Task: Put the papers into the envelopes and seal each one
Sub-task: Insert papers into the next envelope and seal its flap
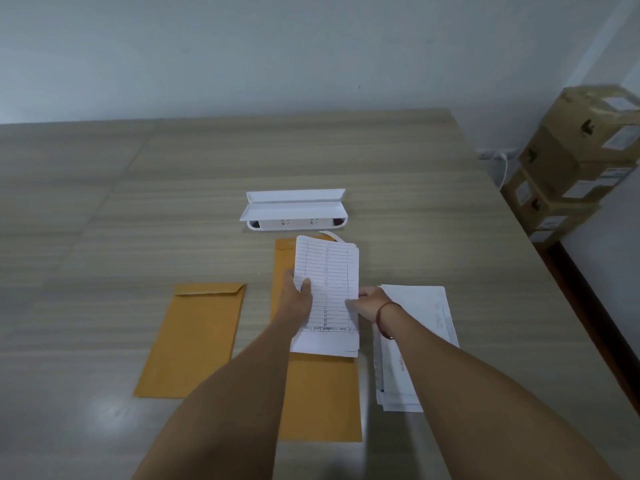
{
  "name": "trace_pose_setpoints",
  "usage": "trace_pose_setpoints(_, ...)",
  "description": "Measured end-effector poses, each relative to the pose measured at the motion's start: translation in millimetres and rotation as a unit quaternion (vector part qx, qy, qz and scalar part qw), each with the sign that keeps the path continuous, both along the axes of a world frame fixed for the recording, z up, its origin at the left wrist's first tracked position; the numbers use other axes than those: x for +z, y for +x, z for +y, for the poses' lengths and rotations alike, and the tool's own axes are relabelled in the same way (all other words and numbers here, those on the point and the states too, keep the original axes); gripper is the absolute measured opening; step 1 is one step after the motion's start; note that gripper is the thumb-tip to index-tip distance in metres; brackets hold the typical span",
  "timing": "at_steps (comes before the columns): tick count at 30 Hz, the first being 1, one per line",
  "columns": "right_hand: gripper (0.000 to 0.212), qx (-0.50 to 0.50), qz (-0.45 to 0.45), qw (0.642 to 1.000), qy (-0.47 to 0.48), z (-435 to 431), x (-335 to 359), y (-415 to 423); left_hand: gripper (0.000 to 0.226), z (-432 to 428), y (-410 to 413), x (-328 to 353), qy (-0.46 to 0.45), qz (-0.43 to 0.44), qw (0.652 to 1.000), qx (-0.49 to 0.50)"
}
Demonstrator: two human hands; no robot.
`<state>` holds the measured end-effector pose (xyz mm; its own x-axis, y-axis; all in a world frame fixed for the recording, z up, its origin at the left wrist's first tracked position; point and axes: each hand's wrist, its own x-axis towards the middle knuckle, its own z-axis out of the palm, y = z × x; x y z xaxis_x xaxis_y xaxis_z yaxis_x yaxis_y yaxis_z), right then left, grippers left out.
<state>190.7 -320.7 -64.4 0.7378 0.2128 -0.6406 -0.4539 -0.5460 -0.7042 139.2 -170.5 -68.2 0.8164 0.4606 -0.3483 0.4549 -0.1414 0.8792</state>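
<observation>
I hold a folded sheaf of lined white papers (pixel 327 292) above a brown envelope (pixel 320 400) that lies lengthwise in the middle of the table. My left hand (pixel 298 292) grips the sheaf's left edge, thumb on top. On the right edge, my right hand (pixel 369 303) pinches the sheaf. A second brown envelope (pixel 194 341) lies to the left with its flap folded down. A stack of white papers (pixel 415 344) rests to the right, partly under my right forearm.
A white power-socket box with its lid open (pixel 294 211) is set in the wooden table (pixel 104 220) just beyond the envelopes. Stacked cardboard boxes (pixel 575 157) stand off the table's right edge, by a wall outlet (pixel 493 154).
</observation>
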Motion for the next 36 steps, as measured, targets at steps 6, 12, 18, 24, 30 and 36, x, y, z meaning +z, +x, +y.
trace_pose_setpoints(6,0.026,-0.126,-0.072,0.989,0.025,24.3,-15.4,29.9,0.038,27.2,5.5,-13.3,0.09,0.052,0.994,0.022)
trace_pose_setpoints(12,0.011,-0.25,-0.103,0.962,0.045,39.8,-20.9,54.0,0.032,45.7,-5.9,-32.0,0.253,0.122,0.936,-0.214)
trace_pose_setpoints(18,0.006,-0.27,-0.093,0.957,0.06,49.9,-28.6,54.7,0.06,43.2,-1.0,-37.7,0.308,0.146,0.896,-0.286)
trace_pose_setpoints(24,0.02,-0.264,-0.083,0.959,0.065,54.1,-33.1,54.4,0.055,44.1,6.5,-38.6,0.319,0.152,0.884,-0.306)
trace_pose_setpoints(30,0.022,-0.298,-0.071,0.946,0.107,54.2,-24.4,59.8,0.058,43.0,9.1,-36.6,0.288,0.14,0.894,-0.313)
trace_pose_setpoints(36,0.017,-0.292,-0.026,0.948,0.123,57.5,-26.7,52.8,0.049,45.2,8.8,-37.3,0.225,0.14,0.916,-0.302)
